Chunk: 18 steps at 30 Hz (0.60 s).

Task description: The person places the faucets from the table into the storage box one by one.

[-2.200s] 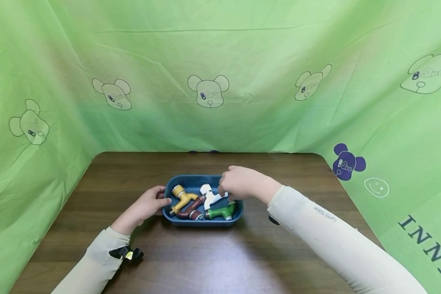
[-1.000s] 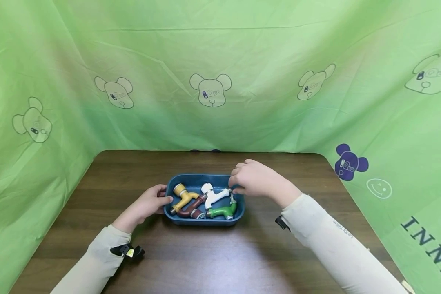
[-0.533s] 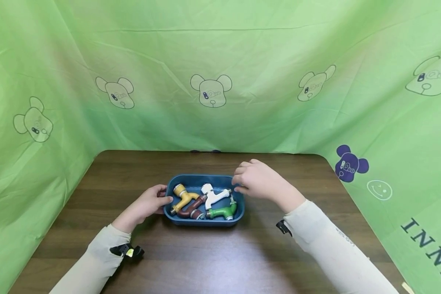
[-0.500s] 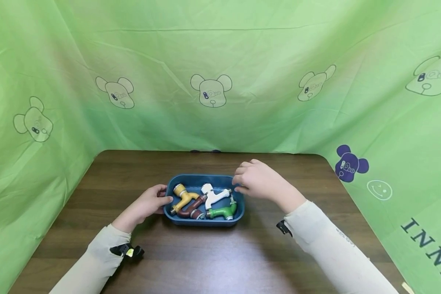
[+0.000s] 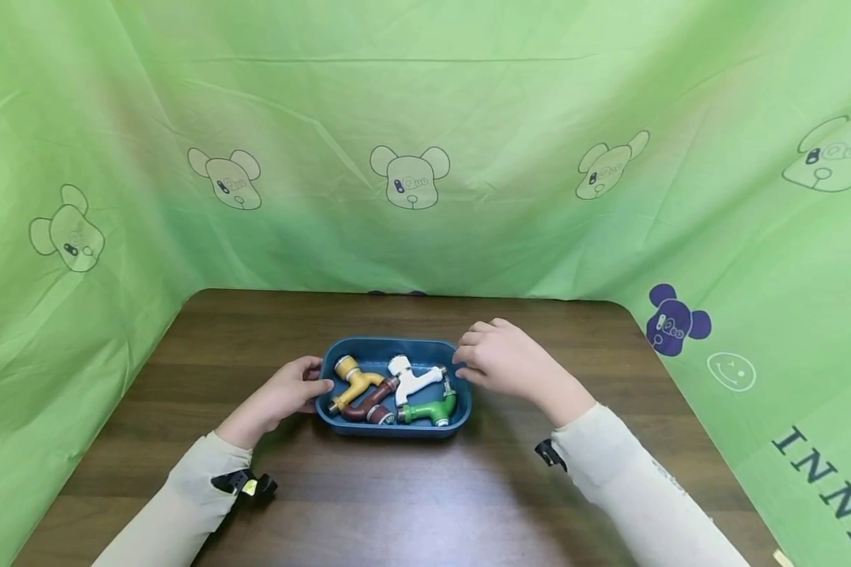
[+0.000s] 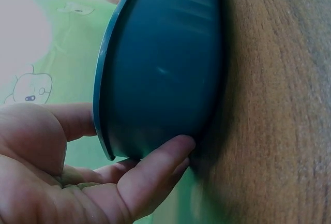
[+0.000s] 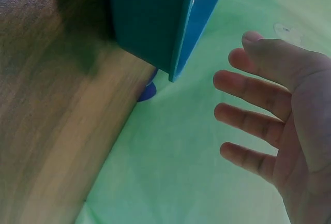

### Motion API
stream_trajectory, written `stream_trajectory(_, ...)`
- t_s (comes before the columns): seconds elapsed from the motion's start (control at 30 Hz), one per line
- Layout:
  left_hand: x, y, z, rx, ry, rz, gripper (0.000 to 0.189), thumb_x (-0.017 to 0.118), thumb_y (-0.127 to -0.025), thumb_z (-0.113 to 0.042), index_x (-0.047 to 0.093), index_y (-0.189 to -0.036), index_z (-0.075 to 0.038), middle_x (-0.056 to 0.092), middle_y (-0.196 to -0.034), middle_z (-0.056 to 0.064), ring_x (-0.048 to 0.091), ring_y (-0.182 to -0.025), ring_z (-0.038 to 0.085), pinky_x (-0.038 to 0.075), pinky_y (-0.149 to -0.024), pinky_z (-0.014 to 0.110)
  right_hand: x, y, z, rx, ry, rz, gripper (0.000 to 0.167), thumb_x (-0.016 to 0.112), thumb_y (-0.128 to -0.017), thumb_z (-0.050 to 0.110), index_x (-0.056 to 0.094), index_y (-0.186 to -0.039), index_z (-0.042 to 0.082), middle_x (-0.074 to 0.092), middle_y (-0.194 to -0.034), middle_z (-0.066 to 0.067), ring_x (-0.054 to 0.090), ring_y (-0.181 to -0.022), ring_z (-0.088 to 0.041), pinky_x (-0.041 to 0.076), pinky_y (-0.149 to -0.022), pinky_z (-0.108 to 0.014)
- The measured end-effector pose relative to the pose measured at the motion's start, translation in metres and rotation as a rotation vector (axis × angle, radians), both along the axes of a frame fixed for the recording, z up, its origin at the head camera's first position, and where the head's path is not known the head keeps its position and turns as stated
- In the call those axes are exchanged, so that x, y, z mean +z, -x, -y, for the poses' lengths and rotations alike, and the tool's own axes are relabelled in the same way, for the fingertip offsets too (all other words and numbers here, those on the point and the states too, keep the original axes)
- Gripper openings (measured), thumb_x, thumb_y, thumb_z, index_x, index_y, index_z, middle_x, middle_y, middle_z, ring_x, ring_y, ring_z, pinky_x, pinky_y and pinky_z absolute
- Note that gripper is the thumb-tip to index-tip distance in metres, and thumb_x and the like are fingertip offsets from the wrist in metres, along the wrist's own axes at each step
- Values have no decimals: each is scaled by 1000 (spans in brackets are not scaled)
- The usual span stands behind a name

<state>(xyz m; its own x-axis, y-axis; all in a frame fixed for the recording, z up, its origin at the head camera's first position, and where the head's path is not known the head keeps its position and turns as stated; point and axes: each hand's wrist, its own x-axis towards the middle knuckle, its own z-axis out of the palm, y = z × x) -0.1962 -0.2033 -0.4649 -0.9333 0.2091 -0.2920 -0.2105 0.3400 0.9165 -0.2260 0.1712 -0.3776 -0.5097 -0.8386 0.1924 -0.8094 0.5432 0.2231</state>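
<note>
A blue plastic bin (image 5: 392, 431) stands on the table, holding a yellow tap (image 5: 357, 385), a maroon tap (image 5: 358, 411), a white tap (image 5: 414, 383) and a green tap (image 5: 432, 410). My left hand (image 5: 281, 396) grips the bin's left end, thumb over the rim and fingers against the outer wall, as the left wrist view also shows. Just off the bin's right end hovers my right hand (image 5: 502, 360). In the right wrist view its fingers (image 7: 253, 92) are spread and loosely bent, with nothing in them, apart from the bin wall (image 7: 147, 22).
The brown wooden table (image 5: 397, 504) reaches in front of and behind the bin. A green curtain (image 5: 411, 244) printed with bear heads hangs along the back and both sides.
My right hand has drawn back from over the white tap to beyond the bin's right rim, dropping slightly. The white tap lies uncovered in the bin. My left hand keeps its grip.
</note>
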Motion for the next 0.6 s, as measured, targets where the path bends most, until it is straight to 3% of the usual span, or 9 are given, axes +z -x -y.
stream_trajectory(0.33,2,0,-1,0,5,-6,57,61,-103,-13,37,-149,8,51,-144,31,65,-115,33,63,-84,45,-12,-8,-5,4,46,-74,15,78,-90,35,78,-97,22,74,-99,8,64,-100,-18,50,-83,-40)
stream_trajectory(0.6,3,-1,-1,8,10,-7,55,61,-103,-13,38,-148,8,52,-143,30,66,-113,32,63,-83,45,-25,-10,-9,-27,97,-69,16,78,-90,35,78,-98,21,74,-99,6,65,-100,-19,50,-87,-42)
